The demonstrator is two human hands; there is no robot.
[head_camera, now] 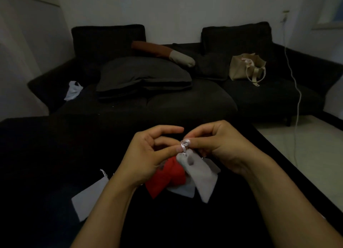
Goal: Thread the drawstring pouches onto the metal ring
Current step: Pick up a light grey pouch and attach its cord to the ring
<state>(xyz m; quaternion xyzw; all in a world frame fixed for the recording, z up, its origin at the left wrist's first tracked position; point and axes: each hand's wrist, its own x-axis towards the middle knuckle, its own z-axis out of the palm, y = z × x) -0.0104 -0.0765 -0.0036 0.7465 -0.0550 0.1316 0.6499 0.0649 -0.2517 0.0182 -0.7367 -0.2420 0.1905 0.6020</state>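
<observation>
Above the middle of a black worktop [46, 155], two bare hands meet in dim light over a small bunch of cloth pouches. The left hand [148, 155] has its fingers curled, thumb tip pressed against a pale satin drawstring loop [185, 143], index finger stretched out above it. The right hand [220, 145] pinches the same loop from the other side with its fingers bent close together. The metal ring itself cannot be made out; it is either hidden between the fingertips or lost in the gloom, so whether the loop is on it cannot be told. Hanging from the loop is a grey pouch [202, 177], soft, matte and roughly rectangular, with a red pouch [165, 181] of the same cloth beside it, partly covered by the left hand. A paler white pouch [183, 190] peeks out beneath those two, mostly hidden. Near the worktop's front left, another white pouch [87, 197] lies flat, its corner covered by the left forearm. Beyond the worktop's far edge stands a dark fabric sofa [185, 103] holding a plump dark cushion [144, 75], a beige tote bag [245, 68] and a crumpled white plastic bag [73, 90]. A white cable [295, 84] trails down the wall to the pale floor at right.
</observation>
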